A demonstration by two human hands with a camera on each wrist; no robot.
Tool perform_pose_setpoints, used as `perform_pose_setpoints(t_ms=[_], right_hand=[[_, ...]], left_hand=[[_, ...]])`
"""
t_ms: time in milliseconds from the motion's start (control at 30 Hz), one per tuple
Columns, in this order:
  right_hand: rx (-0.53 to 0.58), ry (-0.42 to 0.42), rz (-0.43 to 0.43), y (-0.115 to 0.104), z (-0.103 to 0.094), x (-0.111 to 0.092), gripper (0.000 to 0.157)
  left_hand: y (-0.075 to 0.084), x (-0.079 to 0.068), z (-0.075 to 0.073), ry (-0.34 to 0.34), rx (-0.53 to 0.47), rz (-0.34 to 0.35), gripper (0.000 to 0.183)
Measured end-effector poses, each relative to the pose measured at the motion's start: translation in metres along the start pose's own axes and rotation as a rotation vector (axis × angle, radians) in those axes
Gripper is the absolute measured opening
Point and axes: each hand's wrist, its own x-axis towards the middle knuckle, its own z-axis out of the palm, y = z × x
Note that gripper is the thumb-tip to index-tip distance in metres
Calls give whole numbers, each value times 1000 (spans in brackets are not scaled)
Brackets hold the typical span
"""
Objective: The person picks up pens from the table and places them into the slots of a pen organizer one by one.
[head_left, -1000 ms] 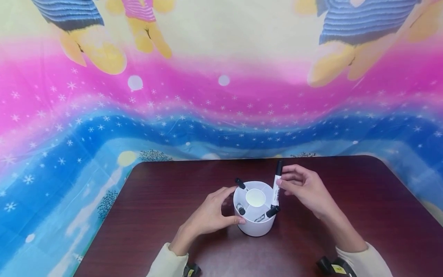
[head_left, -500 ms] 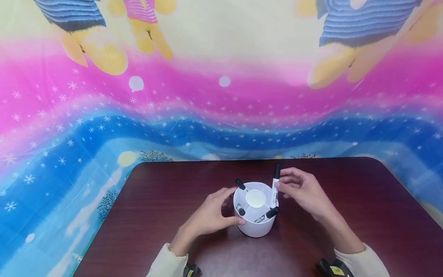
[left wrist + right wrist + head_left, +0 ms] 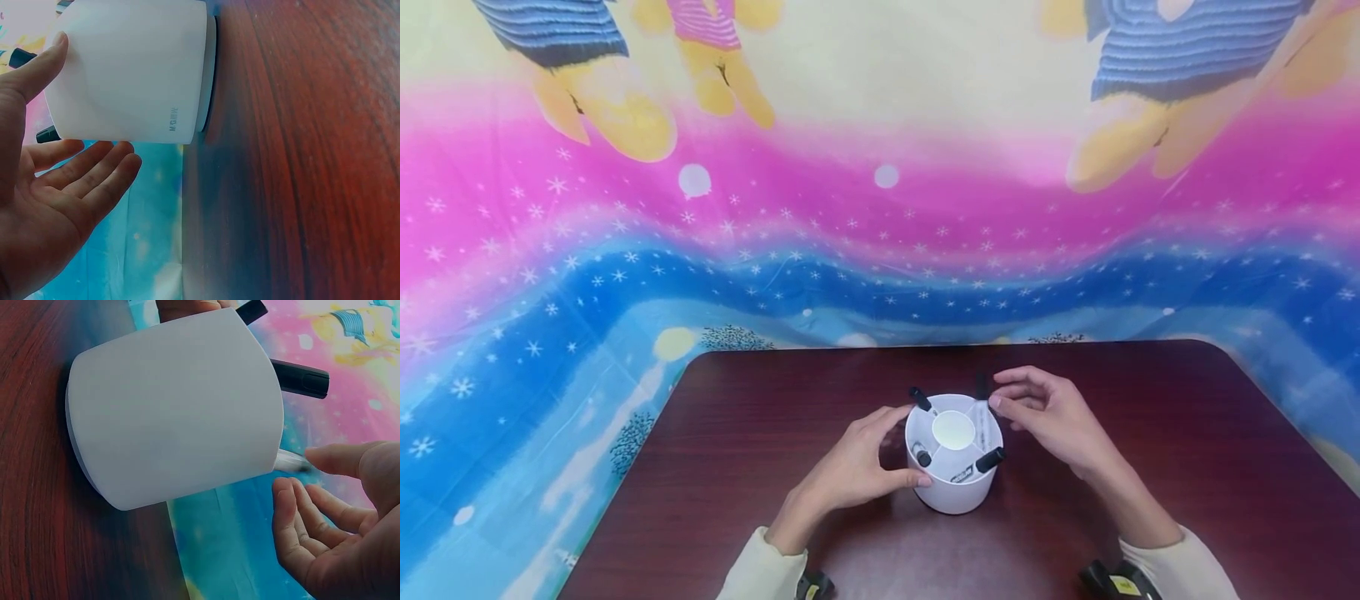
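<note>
A white round pen holder [image 3: 955,496] with sections around a pale centre stands on the table. My left hand [image 3: 857,467] grips its left side, thumb [image 3: 47,69] on the near wall and fingers at the far side. At the far right section, a black-capped white marker [image 3: 982,421] stands in the holder, blurred in the right wrist view. Just beside that marker is my right hand [image 3: 1052,417], its thumb and fingers parted around it with a gap. Other black-capped markers lean in the holder, one [image 3: 990,460] at the near right, another [image 3: 920,398] at the far left.
The dark red-brown wooden table [image 3: 760,417] has rounded far corners. Behind it hangs a colourful cloth [image 3: 820,208] with bears and snowflakes. A black wrist device [image 3: 1120,579] sits at the right sleeve, and another [image 3: 816,585] at the left.
The marker has gone down and left into the far right section of the holder, and my right hand has let go of it. My left hand has stayed put.
</note>
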Motion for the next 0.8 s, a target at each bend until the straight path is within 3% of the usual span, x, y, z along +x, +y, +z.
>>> perform_pose_setpoints(t_ms=[500,800], right_hand=[[-21,8,-17,-4,-7,-3,45],[-39,14,-29,-4,-10,-3,44]], left_hand=[[1,-1,0,-1,15,-11,90],[0,-1,1,19,42,16,90]])
